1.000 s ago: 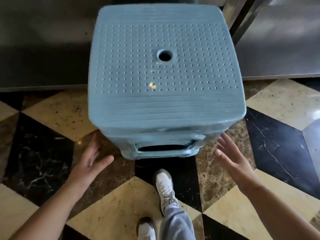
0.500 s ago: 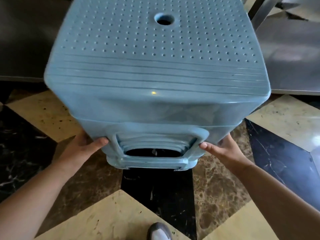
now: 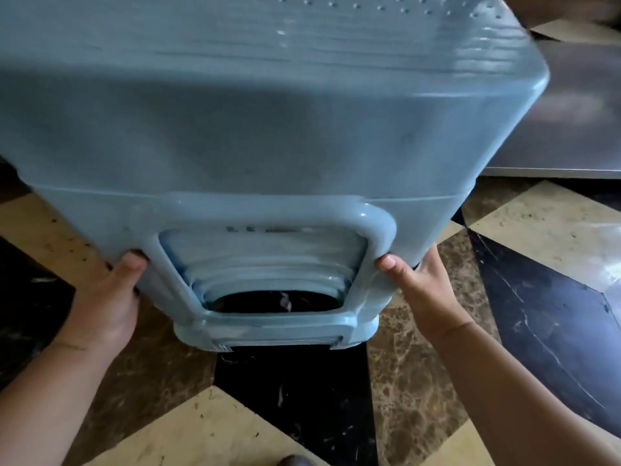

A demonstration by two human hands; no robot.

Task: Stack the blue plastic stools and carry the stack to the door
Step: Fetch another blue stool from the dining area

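A stack of blue plastic stools [image 3: 262,122] fills the upper half of the view, tilted with its dotted seat top toward the far side. Nested rims show inside the side cut-out at the bottom. My left hand [image 3: 107,297] grips the lower left leg of the stack, thumb on the front face. My right hand [image 3: 423,290] grips the lower right leg, thumb pressed on the frame of the cut-out. The fingers of both hands are hidden behind the plastic. The stack's base hangs close above the floor.
A marble floor [image 3: 420,381] in black, brown and cream tiles lies below. A shiny metal panel [image 3: 571,129] stands behind the stack at the right. The tip of a shoe [image 3: 295,460] shows at the bottom edge.
Both hands went from open beside the stack to gripping its lower legs. The stack has since come up and closer to the camera, tilting.
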